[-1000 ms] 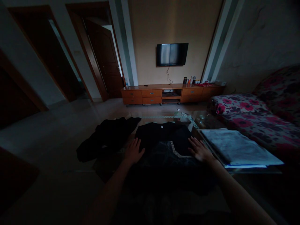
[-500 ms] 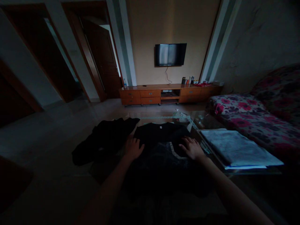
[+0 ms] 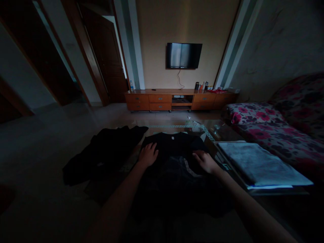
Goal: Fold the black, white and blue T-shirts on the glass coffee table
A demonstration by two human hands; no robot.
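Note:
A black T-shirt (image 3: 177, 148) with a small white label at its neckline lies spread on a glass table, its collar pointing away from me. A pale curved strip shows across its right half. My left hand (image 3: 149, 155) rests flat on the shirt's left side, fingers stretched out. On the right side, my right hand (image 3: 205, 161) has its fingers bent in on the shirt's cloth; the fingertips are hard to see in the dim light. The lower part of the shirt fades into shadow.
Dark crumpled clothing (image 3: 106, 152) lies left of the shirt. A folded light-blue cloth (image 3: 263, 162) is on the right of the glass table (image 3: 177, 127). Beyond are a flowered sofa (image 3: 268, 116), a low wooden cabinet (image 3: 159, 98) and a wall television (image 3: 184, 55).
My right hand has gone from spread fingers to bent ones on the shirt. My left hand has shifted slightly forward and right. The camera view has moved a little.

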